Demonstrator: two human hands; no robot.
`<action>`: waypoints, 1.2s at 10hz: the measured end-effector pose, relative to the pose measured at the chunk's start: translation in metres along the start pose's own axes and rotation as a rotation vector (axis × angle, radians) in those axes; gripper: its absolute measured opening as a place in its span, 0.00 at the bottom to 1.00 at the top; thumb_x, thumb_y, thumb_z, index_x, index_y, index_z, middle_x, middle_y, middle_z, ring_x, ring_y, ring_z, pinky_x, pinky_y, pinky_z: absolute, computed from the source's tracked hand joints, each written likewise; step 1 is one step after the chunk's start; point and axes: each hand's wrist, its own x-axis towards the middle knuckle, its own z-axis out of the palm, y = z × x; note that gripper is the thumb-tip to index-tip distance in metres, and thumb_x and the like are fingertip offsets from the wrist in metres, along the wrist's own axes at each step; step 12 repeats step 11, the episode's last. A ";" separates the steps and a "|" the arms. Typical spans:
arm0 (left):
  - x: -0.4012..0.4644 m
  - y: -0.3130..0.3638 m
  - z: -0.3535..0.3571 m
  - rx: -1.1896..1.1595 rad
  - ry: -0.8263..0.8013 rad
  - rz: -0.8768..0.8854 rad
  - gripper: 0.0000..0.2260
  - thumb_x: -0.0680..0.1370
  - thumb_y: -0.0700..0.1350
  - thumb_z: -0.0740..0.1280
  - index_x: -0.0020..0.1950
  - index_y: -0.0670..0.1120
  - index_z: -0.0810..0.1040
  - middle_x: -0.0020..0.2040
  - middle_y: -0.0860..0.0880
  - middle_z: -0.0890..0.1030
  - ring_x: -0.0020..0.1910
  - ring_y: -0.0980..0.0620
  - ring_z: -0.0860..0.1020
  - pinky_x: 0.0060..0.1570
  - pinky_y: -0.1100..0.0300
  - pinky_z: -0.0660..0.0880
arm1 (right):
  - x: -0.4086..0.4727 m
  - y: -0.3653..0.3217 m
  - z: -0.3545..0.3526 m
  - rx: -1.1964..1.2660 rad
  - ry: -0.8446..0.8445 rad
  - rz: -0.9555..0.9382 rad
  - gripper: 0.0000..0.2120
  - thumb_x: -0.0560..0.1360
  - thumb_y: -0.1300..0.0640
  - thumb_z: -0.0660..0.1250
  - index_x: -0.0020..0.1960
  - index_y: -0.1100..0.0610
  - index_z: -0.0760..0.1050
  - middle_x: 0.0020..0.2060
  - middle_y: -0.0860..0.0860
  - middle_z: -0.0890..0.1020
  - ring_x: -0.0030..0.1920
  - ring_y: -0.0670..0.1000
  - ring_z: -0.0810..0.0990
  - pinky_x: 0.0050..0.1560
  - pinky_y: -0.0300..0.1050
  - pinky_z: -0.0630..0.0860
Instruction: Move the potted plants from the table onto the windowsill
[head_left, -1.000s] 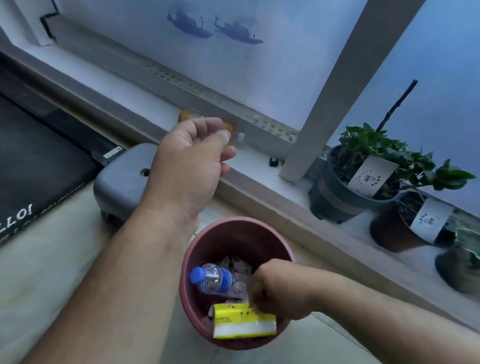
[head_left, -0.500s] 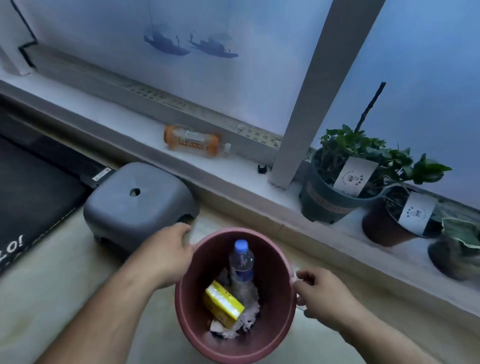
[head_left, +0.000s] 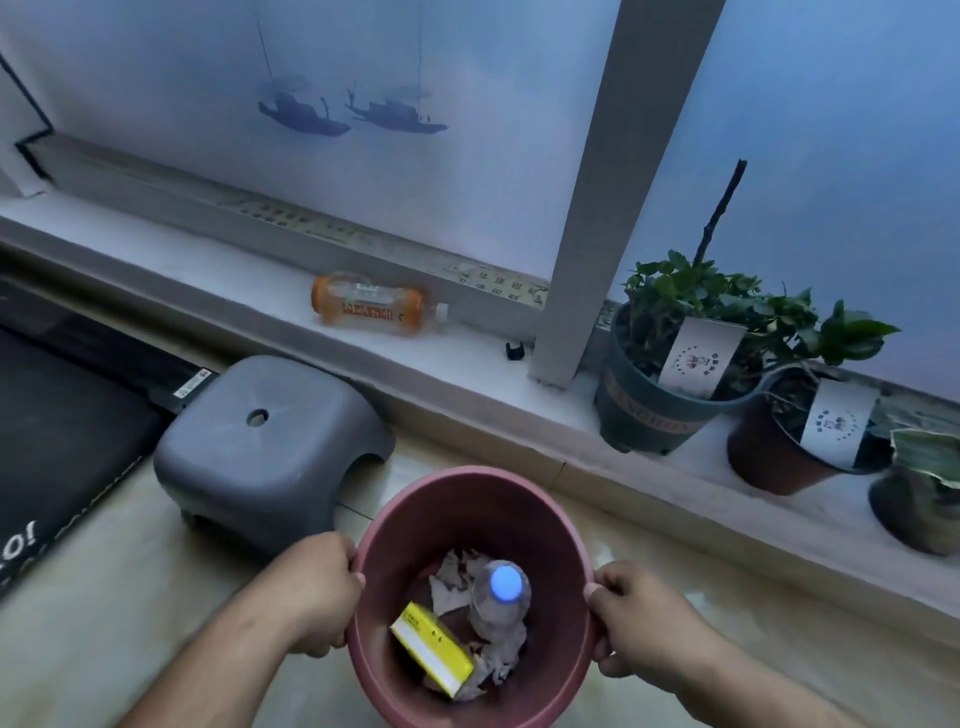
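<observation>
Half a second ago the left hand (head_left: 306, 597) lay against the outside of the pink pot (head_left: 470, 597) and the right hand (head_left: 641, 626) was just closing on the rim; now both hands are clamped on the rim, the left at 9 o'clock and the right at 3 o'clock, fingers curled over the edge. A second ago the left hand was raised in the air and the right was down inside the pot.

The pot sits between the two hands, above the floor (head_left: 104, 597). It holds no plant: a clear bottle with a blue cap (head_left: 501, 600), a yellow box (head_left: 431, 644) and crumpled paper (head_left: 457, 574) lie inside.

The potted plants stand on the windowsill (head_left: 156, 260) at 2 o'clock from the pot: a leafy one in a dark green pot (head_left: 647, 400), a brown pot (head_left: 774, 452) touching it, and a third pot (head_left: 914, 506) at the frame's edge. An orange bottle (head_left: 371, 309) lies on its side on the sill at 12 o'clock. A grey stool (head_left: 270, 447) stands at 10 o'clock.
</observation>
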 end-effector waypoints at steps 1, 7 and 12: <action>-0.001 0.013 -0.002 -0.001 0.058 0.066 0.09 0.79 0.41 0.60 0.44 0.43 0.79 0.28 0.47 0.77 0.28 0.46 0.74 0.31 0.57 0.72 | 0.005 -0.006 -0.005 0.052 0.038 -0.007 0.15 0.82 0.64 0.57 0.41 0.68 0.77 0.24 0.55 0.75 0.25 0.52 0.71 0.31 0.46 0.71; 0.025 0.054 0.027 -0.389 0.155 0.324 0.31 0.79 0.33 0.67 0.76 0.58 0.68 0.60 0.64 0.80 0.60 0.64 0.78 0.62 0.63 0.74 | 0.052 -0.026 -0.024 0.593 0.196 -0.091 0.18 0.80 0.73 0.60 0.52 0.57 0.85 0.34 0.53 0.84 0.37 0.55 0.79 0.38 0.46 0.79; 0.035 0.022 0.046 -0.089 0.284 0.298 0.33 0.76 0.41 0.70 0.77 0.63 0.65 0.80 0.58 0.64 0.78 0.55 0.64 0.76 0.56 0.62 | 0.054 0.001 0.001 0.480 0.199 -0.050 0.13 0.79 0.67 0.66 0.61 0.61 0.82 0.40 0.53 0.87 0.38 0.50 0.82 0.38 0.42 0.78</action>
